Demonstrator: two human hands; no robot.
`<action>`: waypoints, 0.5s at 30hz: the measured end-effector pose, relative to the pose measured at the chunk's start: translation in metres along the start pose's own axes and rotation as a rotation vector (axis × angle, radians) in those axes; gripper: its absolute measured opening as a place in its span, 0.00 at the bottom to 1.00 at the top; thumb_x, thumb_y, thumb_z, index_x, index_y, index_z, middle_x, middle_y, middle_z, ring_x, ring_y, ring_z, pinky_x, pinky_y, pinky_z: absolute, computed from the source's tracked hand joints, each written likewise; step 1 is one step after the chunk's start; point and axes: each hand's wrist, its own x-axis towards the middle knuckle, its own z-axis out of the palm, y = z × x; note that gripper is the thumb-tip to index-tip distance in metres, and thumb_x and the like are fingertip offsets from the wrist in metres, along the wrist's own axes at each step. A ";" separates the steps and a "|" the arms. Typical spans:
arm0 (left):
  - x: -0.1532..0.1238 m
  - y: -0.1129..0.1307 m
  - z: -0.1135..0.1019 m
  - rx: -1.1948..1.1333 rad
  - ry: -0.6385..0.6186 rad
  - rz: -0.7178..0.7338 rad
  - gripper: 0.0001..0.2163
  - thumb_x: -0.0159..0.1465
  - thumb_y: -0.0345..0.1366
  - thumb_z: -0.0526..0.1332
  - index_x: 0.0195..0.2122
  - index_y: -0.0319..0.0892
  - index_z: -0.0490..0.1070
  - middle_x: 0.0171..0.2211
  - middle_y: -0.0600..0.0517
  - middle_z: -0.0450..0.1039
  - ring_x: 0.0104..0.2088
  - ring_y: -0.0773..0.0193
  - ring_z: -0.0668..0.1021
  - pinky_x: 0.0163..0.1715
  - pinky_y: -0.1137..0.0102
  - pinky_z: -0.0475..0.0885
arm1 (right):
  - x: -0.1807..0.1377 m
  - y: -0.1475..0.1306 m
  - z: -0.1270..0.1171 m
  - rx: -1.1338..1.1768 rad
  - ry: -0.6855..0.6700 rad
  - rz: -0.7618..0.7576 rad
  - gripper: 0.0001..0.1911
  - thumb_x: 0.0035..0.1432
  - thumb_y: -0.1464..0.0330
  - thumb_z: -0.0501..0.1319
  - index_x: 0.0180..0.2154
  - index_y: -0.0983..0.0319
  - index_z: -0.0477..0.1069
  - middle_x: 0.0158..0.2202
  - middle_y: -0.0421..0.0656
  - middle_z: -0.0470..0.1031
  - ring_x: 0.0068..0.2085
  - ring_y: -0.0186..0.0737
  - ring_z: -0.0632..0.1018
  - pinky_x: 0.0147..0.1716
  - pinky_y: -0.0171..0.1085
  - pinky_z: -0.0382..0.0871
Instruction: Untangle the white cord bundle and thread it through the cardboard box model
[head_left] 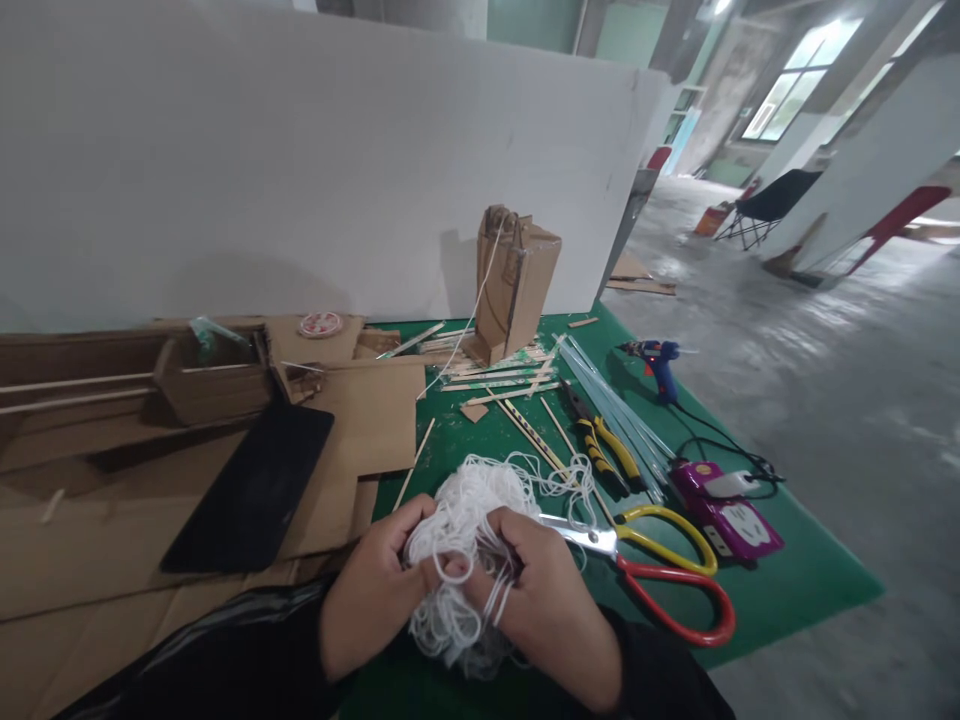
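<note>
A loose, tangled bundle of white string (480,490) is between my hands at the near edge of the green table. My left hand (382,580) grips its left side, with the fingertips buried in the strands. On the other side my right hand (544,590) is closed on the string too, and several strands pass between its thumb and fingers. Loose loops trail off to the upper right. Just beside my right hand lie large scissors (667,570) with one yellow and one red handle, their blades partly hidden by the string and the hand.
Beyond the string are pliers (604,440), clear glue sticks (615,410), thin wooden sticks (517,375) and a cardboard structure (517,285). A blue glue gun (656,365) and purple power strip (727,510) lie right. Cardboard (382,410) and a black panel (251,490) cover the left.
</note>
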 end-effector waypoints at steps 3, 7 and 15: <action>0.000 -0.002 -0.001 -0.046 -0.010 -0.022 0.11 0.55 0.39 0.67 0.31 0.40 0.67 0.25 0.57 0.65 0.26 0.68 0.65 0.25 0.77 0.63 | 0.002 0.002 -0.001 0.078 -0.066 0.037 0.14 0.56 0.61 0.63 0.26 0.61 0.63 0.22 0.35 0.62 0.25 0.31 0.62 0.23 0.30 0.52; 0.001 0.000 0.000 -0.059 -0.016 -0.089 0.14 0.60 0.44 0.64 0.27 0.38 0.69 0.23 0.55 0.64 0.25 0.68 0.65 0.24 0.76 0.62 | 0.004 0.005 -0.005 0.142 -0.103 0.039 0.12 0.55 0.65 0.64 0.26 0.62 0.63 0.22 0.34 0.63 0.25 0.30 0.62 0.23 0.29 0.53; 0.001 -0.003 0.000 -0.271 -0.009 -0.226 0.18 0.57 0.50 0.67 0.34 0.38 0.76 0.26 0.52 0.73 0.28 0.65 0.72 0.30 0.73 0.68 | 0.004 0.003 -0.006 0.198 -0.056 0.031 0.11 0.55 0.70 0.60 0.25 0.62 0.60 0.21 0.33 0.59 0.24 0.29 0.60 0.22 0.28 0.53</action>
